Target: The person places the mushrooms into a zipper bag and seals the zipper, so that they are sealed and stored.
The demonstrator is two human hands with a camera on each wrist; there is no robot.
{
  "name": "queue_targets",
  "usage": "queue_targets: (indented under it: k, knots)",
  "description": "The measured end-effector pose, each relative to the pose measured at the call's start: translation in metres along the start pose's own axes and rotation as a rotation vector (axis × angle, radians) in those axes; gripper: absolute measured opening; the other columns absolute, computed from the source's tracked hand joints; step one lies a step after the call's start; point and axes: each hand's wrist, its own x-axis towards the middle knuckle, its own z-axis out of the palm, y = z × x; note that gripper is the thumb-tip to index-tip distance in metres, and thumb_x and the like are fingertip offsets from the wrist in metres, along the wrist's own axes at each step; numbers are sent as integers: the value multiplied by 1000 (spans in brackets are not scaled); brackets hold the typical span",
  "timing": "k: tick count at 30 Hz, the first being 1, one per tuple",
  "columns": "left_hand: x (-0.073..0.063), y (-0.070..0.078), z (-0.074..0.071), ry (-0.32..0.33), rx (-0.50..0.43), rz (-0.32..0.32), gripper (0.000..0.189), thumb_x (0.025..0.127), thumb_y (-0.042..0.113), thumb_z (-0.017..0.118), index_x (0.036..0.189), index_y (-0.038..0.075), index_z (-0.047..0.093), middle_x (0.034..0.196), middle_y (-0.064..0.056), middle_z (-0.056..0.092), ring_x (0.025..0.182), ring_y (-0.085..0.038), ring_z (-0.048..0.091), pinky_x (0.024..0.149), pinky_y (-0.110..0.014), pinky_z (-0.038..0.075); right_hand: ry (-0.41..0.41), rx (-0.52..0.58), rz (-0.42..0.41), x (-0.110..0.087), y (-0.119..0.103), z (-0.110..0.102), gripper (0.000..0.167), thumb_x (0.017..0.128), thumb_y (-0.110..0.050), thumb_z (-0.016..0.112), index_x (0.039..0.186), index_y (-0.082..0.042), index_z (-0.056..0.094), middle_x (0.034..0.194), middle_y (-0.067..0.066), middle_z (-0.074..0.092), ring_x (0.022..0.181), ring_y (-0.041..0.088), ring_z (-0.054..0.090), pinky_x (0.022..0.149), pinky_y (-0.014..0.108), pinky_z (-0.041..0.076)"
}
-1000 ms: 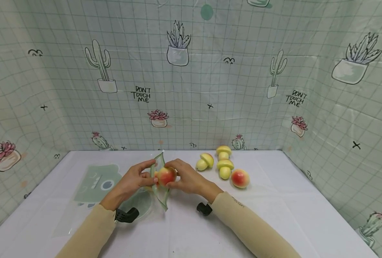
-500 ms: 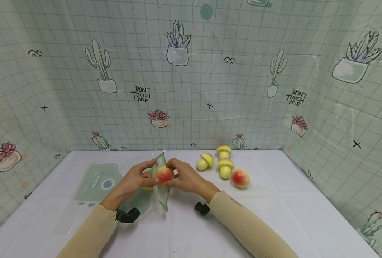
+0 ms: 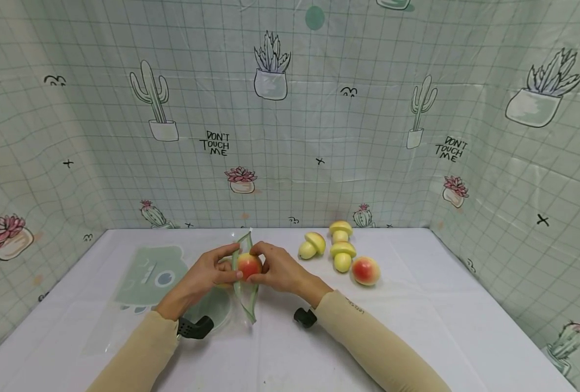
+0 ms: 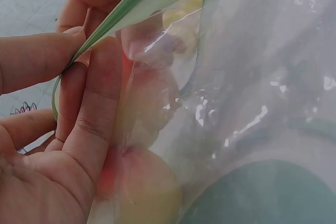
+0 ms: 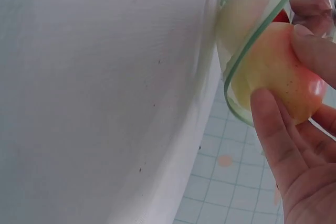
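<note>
My left hand (image 3: 204, 275) pinches the green-edged rim of a clear plastic zip bag (image 4: 247, 103) and keeps its mouth spread. The bag lies leftward over the table, with green printed shapes on it. A red and yellow peach (image 5: 278, 72) is in the fingers and thumb of my right hand (image 3: 285, 269), partly inside the bag mouth. In the right wrist view the green rim crosses in front of the fruit's edge. Another peach (image 4: 149, 190) rests inside the bag, seen through the film just below the left fingers.
To the right of the hands are three yellow toy mushrooms, one on the left (image 3: 312, 246), one behind (image 3: 340, 231) and one in front (image 3: 342, 256). A further peach (image 3: 365, 271) sits beside them. A patterned cloth wall (image 3: 290, 136) rises behind the white table (image 3: 417, 326).
My right hand has shifted slightly left, carrying the peach from in front of the bag's mouth to inside its rim. The left hand keeps its hold with barely any movement.
</note>
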Motion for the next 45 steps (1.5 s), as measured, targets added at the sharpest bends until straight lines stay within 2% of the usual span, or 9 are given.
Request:
queue_targets:
  k: [6,16,27,35,45]
  knots:
    - [-2,1,0,-2,4,4,77,85,3,70,149,1,28,68,-2,47,65,-14,45,65,-26,43,-24,27,-13,0,0,0,43,83,-18,76,120,-11,53,115,2,57,73,7,58,67,19,49]
    - [-6,2,3,-7,-18,3,77,84,1,70,148,-1,28,68,-2,47,66,-13,45,65,-25,45,-53,27,-33,-2,1,0,40,86,-11,71,123,-10,54,115,6,56,79,9,60,69,19,49]
    - [-5,3,5,-33,-16,11,77,85,2,70,148,-3,26,67,-2,55,65,-12,49,69,-28,45,-59,6,-51,-1,0,4,36,85,-7,71,118,-9,57,109,5,56,77,8,58,71,18,48]
    - [-7,3,5,-32,1,15,78,85,5,71,149,-1,27,64,-3,53,62,-13,46,66,-29,43,-71,40,-8,-1,-2,5,30,85,-7,71,113,-7,58,109,3,58,77,5,59,67,19,49]
    - [-7,2,5,-41,-22,25,77,86,5,70,149,-2,26,67,-4,59,69,-15,57,75,-33,50,-61,62,24,1,-4,8,23,86,-7,70,106,-9,59,107,4,63,79,6,61,64,18,49]
